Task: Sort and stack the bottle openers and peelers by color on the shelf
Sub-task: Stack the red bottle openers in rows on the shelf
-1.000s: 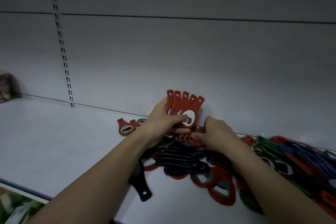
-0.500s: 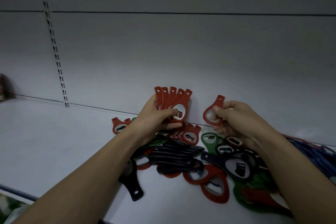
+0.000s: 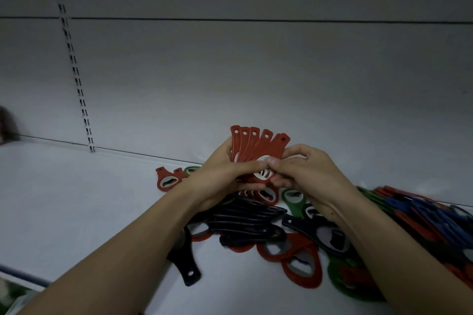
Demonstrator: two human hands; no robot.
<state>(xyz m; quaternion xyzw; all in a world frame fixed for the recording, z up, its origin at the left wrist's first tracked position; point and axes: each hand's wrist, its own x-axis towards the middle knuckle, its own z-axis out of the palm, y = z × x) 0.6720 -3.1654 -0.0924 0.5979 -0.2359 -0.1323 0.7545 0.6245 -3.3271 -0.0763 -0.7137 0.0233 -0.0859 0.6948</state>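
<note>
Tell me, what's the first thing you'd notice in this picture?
The fan of red bottle openers stands out first, held up in front of the grey back wall by the left hand, with the right hand pinching the frontmost one. Below the hands, a messy heap of black, red and green openers lies on the white shelf.

The lower ends of the fanned red bottle openers [image 3: 258, 151] are hidden behind the left hand [image 3: 225, 176] and right hand [image 3: 304, 174], so their count is unclear. Below the hands, both forearms cover part of the mixed pile [image 3: 256, 225] on the shelf [image 3: 76, 199]. Right of the right hand, blue and red pieces [image 3: 422, 212] blur together and run off the frame edge. Far left of the left hand, a dark blurred object [image 3: 6, 125] is cut off.
</note>
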